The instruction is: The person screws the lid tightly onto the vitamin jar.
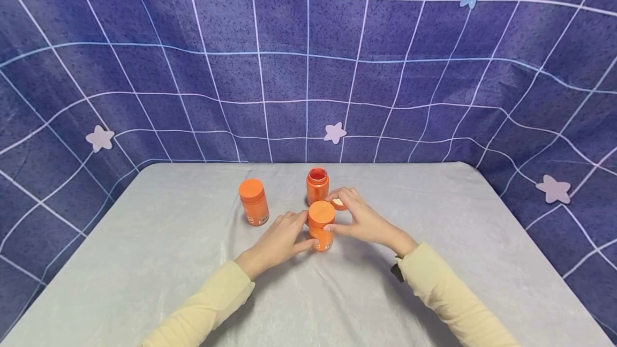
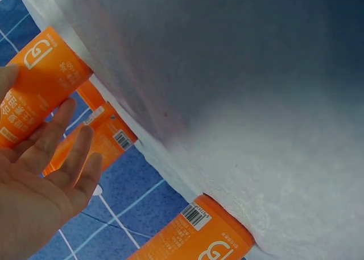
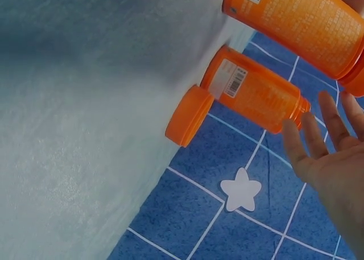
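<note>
An orange supplement bottle [image 1: 322,234] stands upright on the table with its orange screw cap [image 1: 321,212] on. My left hand [image 1: 279,240] holds the bottle's body from the left, thumb in front and fingers behind. From the right, my right hand [image 1: 363,221] grips around the cap with thumb and forefinger, its other fingers spread in the right wrist view. Right behind stands an uncapped orange bottle [image 1: 317,189], its mouth facing up. A loose orange cap [image 3: 189,116] lies beside that bottle, partly hidden by my right hand in the head view.
Another capped orange bottle [image 1: 254,205] stands to the left of my left hand. A grey-white cloth covers the table [image 1: 168,240]. Behind the table's far edge hangs a blue grid-patterned curtain [image 1: 289,79] with star shapes.
</note>
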`<state>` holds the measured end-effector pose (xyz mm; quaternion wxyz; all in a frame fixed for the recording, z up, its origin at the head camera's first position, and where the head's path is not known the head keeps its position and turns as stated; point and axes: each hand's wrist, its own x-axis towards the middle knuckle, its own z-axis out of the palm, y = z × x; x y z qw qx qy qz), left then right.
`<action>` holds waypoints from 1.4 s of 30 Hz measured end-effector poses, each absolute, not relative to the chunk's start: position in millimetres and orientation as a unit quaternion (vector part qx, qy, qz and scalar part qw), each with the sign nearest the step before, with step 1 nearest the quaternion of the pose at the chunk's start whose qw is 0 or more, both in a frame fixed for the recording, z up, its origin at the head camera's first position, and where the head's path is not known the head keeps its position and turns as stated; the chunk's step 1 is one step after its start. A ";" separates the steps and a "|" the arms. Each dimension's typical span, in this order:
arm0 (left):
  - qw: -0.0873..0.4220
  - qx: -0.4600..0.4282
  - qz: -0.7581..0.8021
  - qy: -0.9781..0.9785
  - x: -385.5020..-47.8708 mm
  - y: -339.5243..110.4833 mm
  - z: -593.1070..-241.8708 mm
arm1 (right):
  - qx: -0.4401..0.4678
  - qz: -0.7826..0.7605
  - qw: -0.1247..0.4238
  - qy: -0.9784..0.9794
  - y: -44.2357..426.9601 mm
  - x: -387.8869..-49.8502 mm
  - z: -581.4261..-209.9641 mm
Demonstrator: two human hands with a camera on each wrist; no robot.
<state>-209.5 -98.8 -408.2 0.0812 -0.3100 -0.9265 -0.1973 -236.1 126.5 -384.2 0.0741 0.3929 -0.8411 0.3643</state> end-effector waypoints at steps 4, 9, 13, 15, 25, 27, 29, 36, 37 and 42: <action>0.077 -0.309 -0.199 -0.927 -209.2 -98.9 -408.0 | 0.418 0.359 0.070 -0.831 128.2 -236.4 -382.8; 0.074 -0.308 -0.198 -0.928 -209.4 -99.0 -407.8 | 0.437 0.356 0.054 -0.824 130.4 -235.5 -378.9; 0.072 -0.308 -0.196 -0.928 -209.6 -99.1 -408.1 | 0.434 0.361 0.041 -0.824 130.7 -235.0 -376.6; 0.073 -0.308 -0.196 -0.928 -209.6 -99.2 -408.4 | 0.430 0.362 0.039 -0.826 130.5 -235.0 -376.1; 0.085 -0.312 -0.191 -0.927 -209.9 -99.3 -409.3 | 0.410 0.346 0.095 -0.839 127.3 -236.4 -379.0; 0.085 -0.312 -0.192 -0.926 -209.8 -99.0 -409.1 | 0.406 0.349 0.102 -0.838 125.9 -235.6 -380.1; 0.085 -0.313 -0.194 -0.926 -209.8 -98.9 -408.9 | 0.403 0.350 0.106 -0.839 124.7 -235.2 -381.1; 0.083 -0.312 -0.199 -0.925 -209.4 -98.6 -408.7 | 0.396 0.355 0.111 -0.840 123.5 -234.8 -381.3; 0.082 -0.312 -0.199 -0.925 -209.3 -98.6 -408.7 | 0.393 0.355 0.110 -0.841 123.5 -234.7 -381.0; 0.082 -0.313 -0.200 -0.925 -208.9 -98.6 -408.0 | 0.388 0.350 0.102 -0.846 124.5 -235.7 -381.2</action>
